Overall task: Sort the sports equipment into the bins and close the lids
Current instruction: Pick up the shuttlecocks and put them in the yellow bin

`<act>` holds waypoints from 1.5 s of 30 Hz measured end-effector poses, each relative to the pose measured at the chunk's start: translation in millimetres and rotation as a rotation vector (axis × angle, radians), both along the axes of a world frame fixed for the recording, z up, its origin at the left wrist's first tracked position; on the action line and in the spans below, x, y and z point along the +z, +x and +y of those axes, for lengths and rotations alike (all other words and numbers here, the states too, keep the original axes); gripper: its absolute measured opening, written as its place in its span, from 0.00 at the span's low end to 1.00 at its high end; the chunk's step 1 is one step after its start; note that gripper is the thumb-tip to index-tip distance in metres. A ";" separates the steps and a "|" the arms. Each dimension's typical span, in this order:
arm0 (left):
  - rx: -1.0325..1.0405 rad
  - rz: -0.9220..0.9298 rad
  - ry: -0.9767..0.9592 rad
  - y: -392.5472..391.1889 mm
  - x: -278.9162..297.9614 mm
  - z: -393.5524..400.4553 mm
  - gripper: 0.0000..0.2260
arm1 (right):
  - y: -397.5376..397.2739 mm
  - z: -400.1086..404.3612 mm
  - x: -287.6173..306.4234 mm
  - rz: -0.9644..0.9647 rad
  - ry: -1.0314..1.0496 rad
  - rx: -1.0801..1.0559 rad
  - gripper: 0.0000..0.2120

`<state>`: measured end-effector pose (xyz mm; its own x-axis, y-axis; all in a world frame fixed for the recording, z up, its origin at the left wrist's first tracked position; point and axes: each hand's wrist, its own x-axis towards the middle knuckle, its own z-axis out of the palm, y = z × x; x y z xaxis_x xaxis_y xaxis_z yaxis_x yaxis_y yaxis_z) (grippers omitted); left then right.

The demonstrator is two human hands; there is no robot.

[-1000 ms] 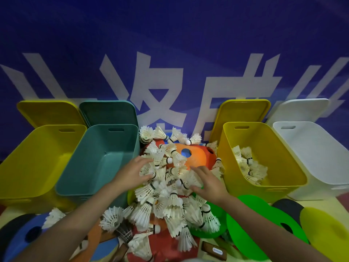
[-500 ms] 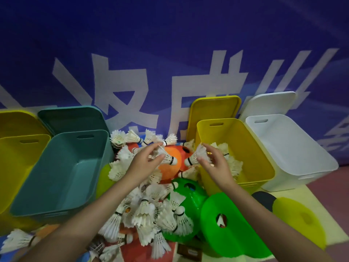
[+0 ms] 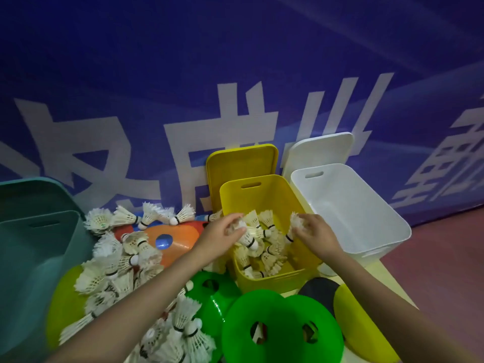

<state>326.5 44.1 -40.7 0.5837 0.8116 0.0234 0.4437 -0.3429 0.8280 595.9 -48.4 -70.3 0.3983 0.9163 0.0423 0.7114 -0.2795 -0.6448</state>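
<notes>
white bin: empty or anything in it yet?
Empty as far as visible. The white bin shows only bare inner walls and floor; its lid leans behind it, off. The near corner is hidden.

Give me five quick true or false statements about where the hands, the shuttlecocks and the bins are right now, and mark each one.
1. Both hands are over the yellow bin. True.
2. The white bin holds shuttlecocks. False: nothing shows inside it.
3. The left hand grips shuttlecocks. True: its fingers curl round a few.
4. The yellow bin's lid is closed. False: it leans on the wall behind the bin.
5. The right hand holds a green cone. False: it pinches a shuttlecock; the green cones lie on the floor.
</notes>
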 end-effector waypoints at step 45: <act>0.431 0.028 0.011 32.3 -72.1 -6.2 0.23 | -13.0 36.2 -48.5 -0.320 -0.854 0.441 0.21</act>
